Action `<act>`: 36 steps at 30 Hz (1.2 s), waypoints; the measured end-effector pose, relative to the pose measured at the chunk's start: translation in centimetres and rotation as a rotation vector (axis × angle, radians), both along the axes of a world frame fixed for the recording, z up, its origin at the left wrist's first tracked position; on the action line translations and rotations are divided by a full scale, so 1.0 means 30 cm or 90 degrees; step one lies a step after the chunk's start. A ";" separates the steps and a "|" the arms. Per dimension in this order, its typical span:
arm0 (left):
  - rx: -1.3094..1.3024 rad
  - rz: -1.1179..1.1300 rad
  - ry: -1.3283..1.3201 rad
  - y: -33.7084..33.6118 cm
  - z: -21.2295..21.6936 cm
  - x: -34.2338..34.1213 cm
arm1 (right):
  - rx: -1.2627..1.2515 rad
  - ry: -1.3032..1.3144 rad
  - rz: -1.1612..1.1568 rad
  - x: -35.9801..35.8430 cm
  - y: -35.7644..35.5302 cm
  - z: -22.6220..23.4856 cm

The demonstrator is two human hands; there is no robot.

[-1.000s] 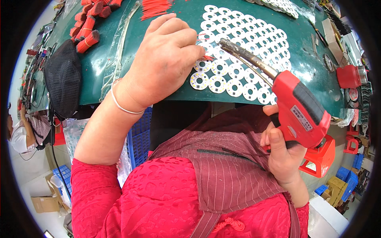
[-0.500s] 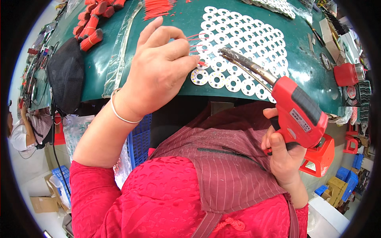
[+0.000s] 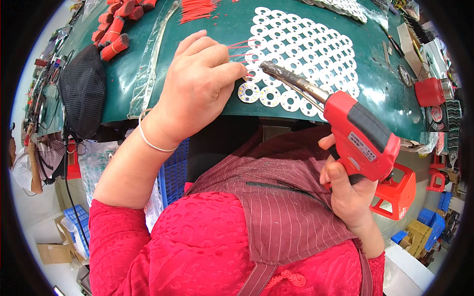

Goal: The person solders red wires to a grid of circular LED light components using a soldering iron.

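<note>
Over the left edge of a sheet of round white circuit boards (image 3: 290,50), my left hand (image 3: 201,81) is closed, its thumb and fingers pinching thin red wires (image 3: 238,55). The wires run right to the leftmost column of boards. Wrapped round the grip of a red and black soldering gun (image 3: 363,135) is my right hand (image 3: 348,190). The gun's dark tip (image 3: 269,68) points up and left, over the boards close to my left fingertips. Whether the tip touches a board or wire cannot be made out. My left hand partly hides the wire ends.
Bundles of red wire (image 3: 114,45) and a loose pile of red wires (image 3: 197,10) lie on the green tabletop (image 3: 143,49). A black mesh cap (image 3: 83,91) hangs at its left edge. Red stools (image 3: 395,193) and a blue crate (image 3: 175,172) stand below.
My right hand has brought the soldering gun left, so its tip is closer to my left fingers. My left hand has shifted slightly and still pinches the red wires.
</note>
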State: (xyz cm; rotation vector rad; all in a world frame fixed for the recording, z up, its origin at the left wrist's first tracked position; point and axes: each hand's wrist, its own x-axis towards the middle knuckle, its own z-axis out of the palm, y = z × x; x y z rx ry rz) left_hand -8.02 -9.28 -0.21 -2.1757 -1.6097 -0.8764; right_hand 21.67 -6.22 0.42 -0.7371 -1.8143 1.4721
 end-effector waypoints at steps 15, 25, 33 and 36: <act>-0.005 0.007 0.012 -0.006 -0.003 -0.001 | 0.038 -0.008 0.033 -0.016 0.010 -0.014; 0.015 0.025 0.031 -0.004 -0.018 -0.005 | 0.048 -0.038 0.043 -0.011 0.009 -0.022; 0.005 0.026 0.020 -0.004 -0.008 0.004 | 0.071 -0.050 0.041 -0.019 0.012 -0.018; 0.003 0.028 0.020 -0.007 -0.008 0.003 | 0.039 0.001 0.022 -0.021 0.006 -0.018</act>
